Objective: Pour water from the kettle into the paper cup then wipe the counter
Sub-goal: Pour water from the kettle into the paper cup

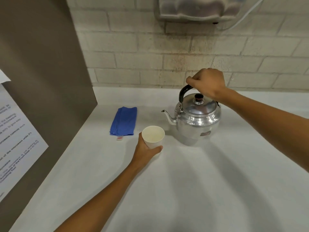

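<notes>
Taking the kettle [197,118] as our landmark, we see a folded blue cloth [123,121] lying flat on the white surface [184,190] well to its left. Nearer, just left of the spout and slightly toward us, our left hand [145,150] wraps around 1 paper cup [153,137], upright with its mouth open. The kettle stands on the surface, spout pointing left, and our right hand [208,82] is closed around its black handle [184,92] from above.

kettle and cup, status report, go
Right hand shut on kettle handle, kettle on counter. Left hand holding paper cup, tilted toward spout. Blue cloth folded, clear of path.
</notes>
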Action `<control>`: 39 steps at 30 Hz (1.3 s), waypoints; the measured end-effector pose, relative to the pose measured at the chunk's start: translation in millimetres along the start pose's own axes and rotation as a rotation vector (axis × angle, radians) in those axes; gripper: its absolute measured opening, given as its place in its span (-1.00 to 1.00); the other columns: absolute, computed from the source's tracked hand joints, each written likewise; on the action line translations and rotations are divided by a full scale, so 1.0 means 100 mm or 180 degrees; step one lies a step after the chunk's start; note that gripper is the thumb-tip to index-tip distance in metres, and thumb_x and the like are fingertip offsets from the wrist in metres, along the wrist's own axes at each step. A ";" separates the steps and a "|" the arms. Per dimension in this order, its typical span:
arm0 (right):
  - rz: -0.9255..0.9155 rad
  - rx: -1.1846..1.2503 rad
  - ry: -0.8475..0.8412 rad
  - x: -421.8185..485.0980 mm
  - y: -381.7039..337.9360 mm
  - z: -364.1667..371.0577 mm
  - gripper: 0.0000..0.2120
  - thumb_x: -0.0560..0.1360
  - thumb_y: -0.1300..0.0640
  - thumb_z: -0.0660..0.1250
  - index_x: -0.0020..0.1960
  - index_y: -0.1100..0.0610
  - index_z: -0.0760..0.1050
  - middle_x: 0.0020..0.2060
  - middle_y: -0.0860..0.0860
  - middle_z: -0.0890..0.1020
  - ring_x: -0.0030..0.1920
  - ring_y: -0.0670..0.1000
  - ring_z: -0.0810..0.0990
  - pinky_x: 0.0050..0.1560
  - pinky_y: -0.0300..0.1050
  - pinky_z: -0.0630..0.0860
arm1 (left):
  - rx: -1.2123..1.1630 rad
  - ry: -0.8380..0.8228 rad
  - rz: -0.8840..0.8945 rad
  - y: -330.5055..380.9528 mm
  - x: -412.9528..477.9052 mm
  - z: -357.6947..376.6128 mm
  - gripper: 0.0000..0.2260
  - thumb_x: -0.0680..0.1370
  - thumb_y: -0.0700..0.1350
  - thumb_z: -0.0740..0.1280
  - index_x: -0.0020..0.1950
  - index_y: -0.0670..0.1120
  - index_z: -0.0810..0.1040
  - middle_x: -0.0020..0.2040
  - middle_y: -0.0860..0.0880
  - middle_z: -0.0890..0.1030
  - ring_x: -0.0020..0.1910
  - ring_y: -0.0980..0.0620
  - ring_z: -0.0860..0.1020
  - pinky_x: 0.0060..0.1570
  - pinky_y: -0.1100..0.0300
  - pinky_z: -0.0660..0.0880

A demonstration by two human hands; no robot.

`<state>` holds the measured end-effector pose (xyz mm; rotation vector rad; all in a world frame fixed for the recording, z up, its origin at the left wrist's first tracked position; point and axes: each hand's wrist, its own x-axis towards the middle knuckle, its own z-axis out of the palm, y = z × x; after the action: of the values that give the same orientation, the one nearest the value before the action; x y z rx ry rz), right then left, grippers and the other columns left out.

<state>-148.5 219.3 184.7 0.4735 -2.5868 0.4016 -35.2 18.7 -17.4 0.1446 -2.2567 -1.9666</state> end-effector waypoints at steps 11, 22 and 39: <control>-0.1046 -0.0681 0.0032 -0.20 -0.36 -0.21 -0.53 0.48 -0.01 0.16 -0.43 0.28 0.55 -0.48 0.17 0.64 -0.53 0.02 0.32 -0.48 -0.24 0.14 | 0.0096 -0.0041 0.0000 -0.01 -0.01 0.01 -0.32 0.30 -0.15 0.53 0.28 0.02 0.23 0.15 0.03 0.42 0.13 0.02 0.42 0.04 0.18 0.36; -0.1477 -0.1055 -0.0132 -0.21 -0.72 -0.33 -0.50 0.46 0.06 0.18 -0.58 0.14 0.07 -0.66 -0.01 0.14 -0.59 -0.01 0.07 -0.47 -0.24 0.03 | 0.0125 -0.0026 0.0023 0.01 -0.03 0.02 -0.32 0.30 -0.15 0.52 0.28 0.03 0.23 0.14 0.04 0.43 0.12 0.01 0.43 0.00 0.20 0.37; -0.1953 -0.1324 -0.0346 -0.16 -0.95 -0.33 -0.55 0.45 0.10 0.15 -0.55 0.13 0.05 -0.62 0.00 0.12 -0.55 0.00 0.04 -0.45 -0.25 0.04 | 0.0046 0.0009 -0.0059 0.01 -0.04 0.01 -0.35 0.30 -0.14 0.52 0.24 0.09 0.24 0.13 0.07 0.43 0.10 0.05 0.43 -0.05 0.28 0.35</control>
<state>-85.0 150.1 223.1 1.0975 -2.3666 -0.3700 -31.8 20.2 -16.3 0.1705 -2.2764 -1.9582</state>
